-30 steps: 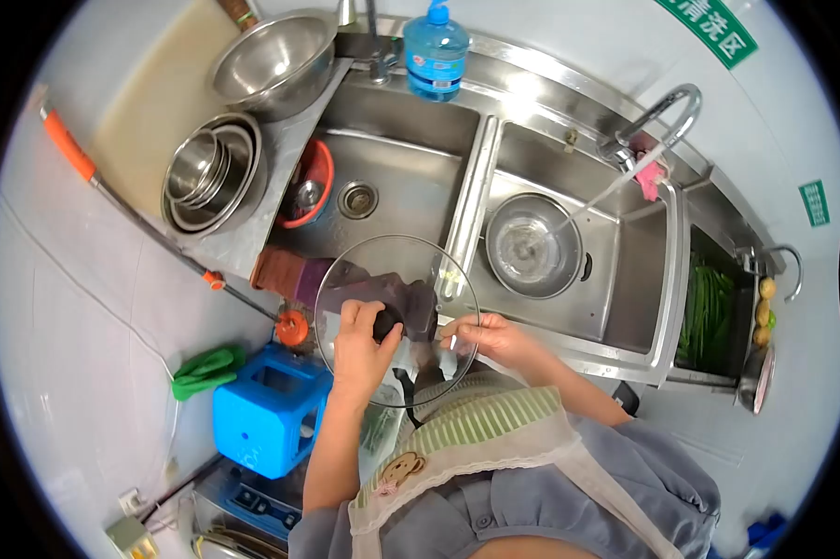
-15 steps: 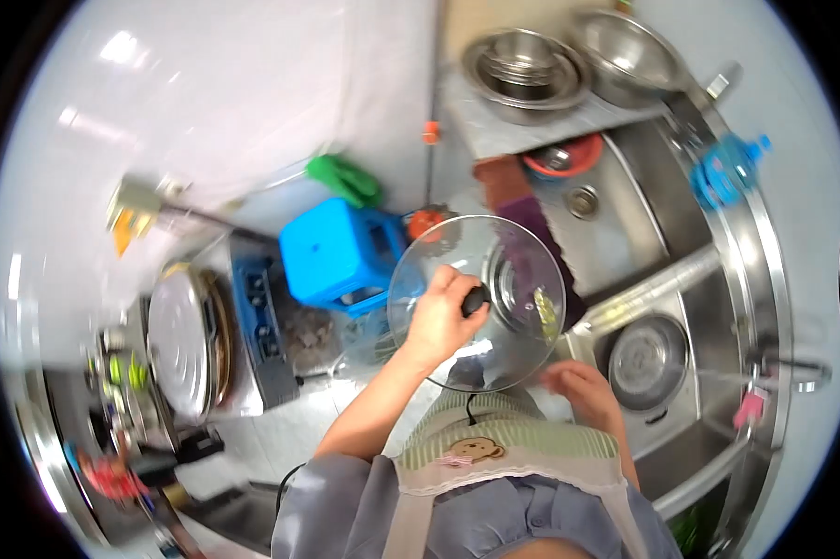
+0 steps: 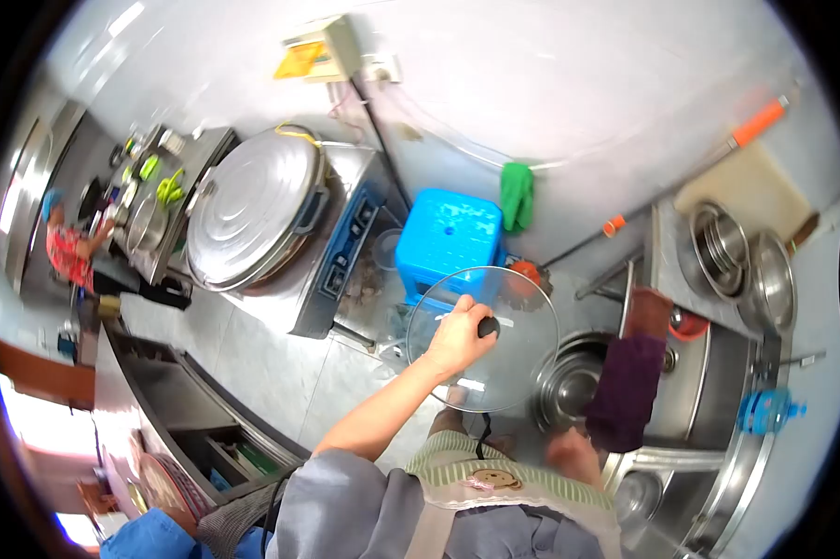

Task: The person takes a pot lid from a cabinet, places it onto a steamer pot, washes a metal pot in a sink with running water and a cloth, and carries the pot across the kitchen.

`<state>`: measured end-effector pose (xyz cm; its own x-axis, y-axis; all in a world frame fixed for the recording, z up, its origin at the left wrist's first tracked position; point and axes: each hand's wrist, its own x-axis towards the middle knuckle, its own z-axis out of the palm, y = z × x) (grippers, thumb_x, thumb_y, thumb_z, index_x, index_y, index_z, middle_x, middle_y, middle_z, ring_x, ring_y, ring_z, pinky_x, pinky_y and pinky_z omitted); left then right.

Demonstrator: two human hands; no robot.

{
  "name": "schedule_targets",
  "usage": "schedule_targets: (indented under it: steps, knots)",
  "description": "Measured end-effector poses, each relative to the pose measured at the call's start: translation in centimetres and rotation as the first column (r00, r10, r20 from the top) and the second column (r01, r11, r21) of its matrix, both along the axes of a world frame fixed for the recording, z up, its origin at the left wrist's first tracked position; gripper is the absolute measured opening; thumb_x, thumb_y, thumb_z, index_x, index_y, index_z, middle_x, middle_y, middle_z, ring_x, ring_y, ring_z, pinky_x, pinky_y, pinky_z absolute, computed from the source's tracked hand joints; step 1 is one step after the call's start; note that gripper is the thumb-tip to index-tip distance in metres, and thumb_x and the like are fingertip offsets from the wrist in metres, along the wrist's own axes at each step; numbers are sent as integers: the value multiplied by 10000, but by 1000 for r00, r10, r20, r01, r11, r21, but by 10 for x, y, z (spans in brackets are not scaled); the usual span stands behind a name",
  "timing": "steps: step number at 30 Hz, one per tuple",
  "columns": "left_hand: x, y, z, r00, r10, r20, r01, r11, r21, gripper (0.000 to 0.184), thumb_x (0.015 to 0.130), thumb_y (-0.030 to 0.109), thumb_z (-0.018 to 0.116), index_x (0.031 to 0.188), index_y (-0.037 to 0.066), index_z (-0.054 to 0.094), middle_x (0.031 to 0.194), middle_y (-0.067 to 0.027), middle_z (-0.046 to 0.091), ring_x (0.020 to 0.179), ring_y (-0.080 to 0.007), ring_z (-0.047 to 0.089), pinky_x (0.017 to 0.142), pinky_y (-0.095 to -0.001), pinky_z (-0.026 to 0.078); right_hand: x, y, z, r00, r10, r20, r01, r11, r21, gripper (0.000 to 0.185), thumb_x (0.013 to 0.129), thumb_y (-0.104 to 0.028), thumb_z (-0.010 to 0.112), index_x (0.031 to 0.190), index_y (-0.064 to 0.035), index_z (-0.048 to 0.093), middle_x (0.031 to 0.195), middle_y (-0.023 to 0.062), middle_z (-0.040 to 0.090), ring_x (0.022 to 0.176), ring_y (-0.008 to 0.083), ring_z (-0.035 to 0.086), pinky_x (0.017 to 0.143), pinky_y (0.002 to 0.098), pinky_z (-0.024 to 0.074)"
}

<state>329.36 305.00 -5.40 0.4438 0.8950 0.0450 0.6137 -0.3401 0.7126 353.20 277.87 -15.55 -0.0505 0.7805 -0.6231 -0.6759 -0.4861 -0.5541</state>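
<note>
My left hand is closed on the black knob of a clear glass lid, held out in front of my apron. Through and beside the lid's right edge a steel basin shows low down by the sink. My right hand is low at my right side, close to a purple and brown long-cuffed glove draped over the sink's edge. Motion smears its fingers, so their pose is unclear.
A blue plastic stool stands ahead, near a green cloth on the wall. Left is a stove with a large lidded pot. Steel bowls sit beyond the sink. Another person is far left.
My view has swung left, bringing the stove, the other person and a counter further into sight. The glass lid stays in my left hand. My right hand has shifted toward the glove.
</note>
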Motion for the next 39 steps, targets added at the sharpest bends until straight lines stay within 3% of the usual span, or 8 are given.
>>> schedule_targets:
  steps: [5, 9, 13, 21, 24, 26, 35, 39]
  knots:
    - [-88, 55, -5, 968, 249, 40, -252, 961, 109, 281, 678, 136, 703, 933, 42, 634, 901, -148, 559, 852, -341, 598, 768, -409, 496, -34, 56, -20, 994, 89, 60, -81, 989, -127, 428, 985, -355, 427, 638, -107, 451, 729, 94, 600, 676, 191, 558, 635, 313, 446]
    - [-162, 112, -4, 887, 447, 115, -461, 863, 208, 277, 661, 125, 707, 916, 44, 635, 903, -149, 590, 836, -324, 607, 758, -391, 499, -51, 99, -33, 983, 133, 123, -81, 929, -362, 318, 974, -326, 451, 755, -104, 509, 810, 67, 619, 713, 174, 581, 652, 311, 461]
    - [-239, 174, 9, 794, 601, 91, -606, 768, 206, 268, 652, 130, 710, 887, 25, 639, 871, -155, 606, 799, -305, 618, 744, -377, 505, -66, 135, -34, 980, 168, 107, -119, 924, -364, 266, 966, -303, 457, 821, -97, 541, 840, 58, 628, 734, 158, 587, 648, 296, 477]
    - [-377, 286, 7, 651, 756, -62, -695, 628, 351, 278, 687, 172, 687, 918, 22, 651, 888, -182, 610, 839, -336, 608, 778, -415, 483, -88, 175, -46, 934, 331, 133, -255, 880, -400, 249, 961, -278, 464, 882, -72, 578, 868, 63, 646, 770, 148, 615, 681, 303, 496]
    - [-405, 315, -9, 504, 851, -146, -785, 522, 332, 287, 720, 169, 662, 981, 51, 637, 969, -172, 596, 886, -352, 596, 803, -425, 479, -86, 180, -61, 908, 390, 152, -296, 856, -424, 282, 959, -288, 465, 950, -30, 577, 948, 113, 643, 847, 208, 612, 763, 367, 496]
    - [-422, 330, -25, 469, 876, -111, -810, 476, 343, 281, 725, 172, 660, 980, 54, 638, 972, -171, 594, 899, -351, 595, 807, -423, 478, -77, 173, -81, 885, 417, 210, -337, 882, -330, 337, 955, -297, 472, 1015, 23, 561, 1025, 172, 629, 928, 265, 607, 875, 412, 487]
    - [-466, 373, -65, 324, 943, -78, -899, 333, 283, 304, 788, 126, 608, 1088, 81, 589, 1103, -196, 526, 951, -384, 577, 839, -446, 471, -74, 166, -105, 836, 506, 214, -363, 801, -475, 343, 951, -277, 473, 1062, 37, 558, 1030, 163, 626, 936, 251, 610, 902, 383, 482]
    - [-495, 389, -97, 342, 935, 93, -881, 284, 378, 403, 786, 84, 608, 1177, 23, 531, 1132, -246, 493, 1003, -419, 539, 865, -441, 463, -89, 170, -88, 810, 543, 221, -382, 775, -502, 349, 954, -285, 470, 1075, 32, 554, 1051, 162, 619, 948, 249, 607, 895, 380, 481]
